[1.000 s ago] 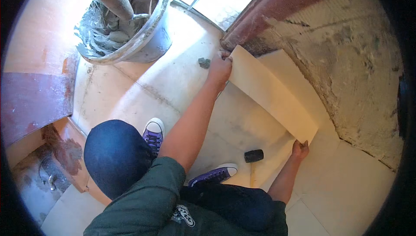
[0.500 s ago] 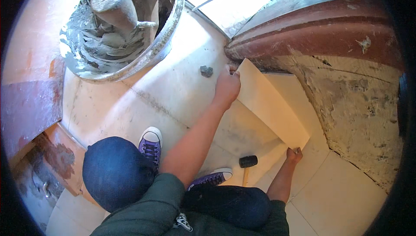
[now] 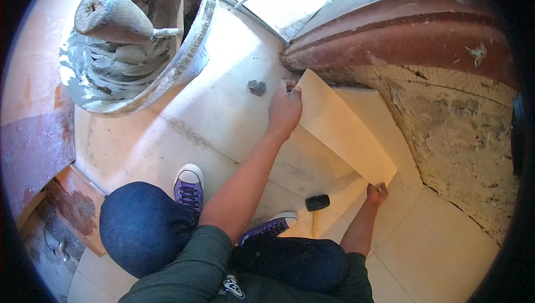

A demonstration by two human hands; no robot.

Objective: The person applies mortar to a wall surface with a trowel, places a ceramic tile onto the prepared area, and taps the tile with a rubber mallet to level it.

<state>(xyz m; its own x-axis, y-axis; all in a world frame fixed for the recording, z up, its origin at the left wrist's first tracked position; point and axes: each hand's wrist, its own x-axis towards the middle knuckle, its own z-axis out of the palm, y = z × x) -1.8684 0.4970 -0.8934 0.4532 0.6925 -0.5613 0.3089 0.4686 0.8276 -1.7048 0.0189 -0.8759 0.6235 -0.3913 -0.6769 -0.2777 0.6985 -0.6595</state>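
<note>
A long cream floor tile strip (image 3: 346, 131) is held between my two hands, slanting from far left to near right. My left hand (image 3: 284, 112) pinches its far left corner, fingers curled around the edge. At the near end, my right hand (image 3: 377, 193) is closed on the other corner. The strip lies over or just above the floor beside the rough wall base; whether it touches the floor, I cannot tell. Past its right edge shows another pale tile piece (image 3: 368, 105). A rubber mallet (image 3: 317, 203) with a black head lies near my shoe.
A bucket (image 3: 207, 30) of wet grey mortar stands at far left, a trowel's rounded handle (image 3: 111, 16) sticking up inside. A grey lump (image 3: 257, 87) lies on the tiled floor (image 3: 223, 119). The rough wall (image 3: 460, 130) with a dark red ledge (image 3: 401, 41) borders the right.
The view has shifted slightly, so the bucket sits further left and lower in the picture. Both hands keep their hold on the tile strip, whose position relative to the wall looks nearly the same.
</note>
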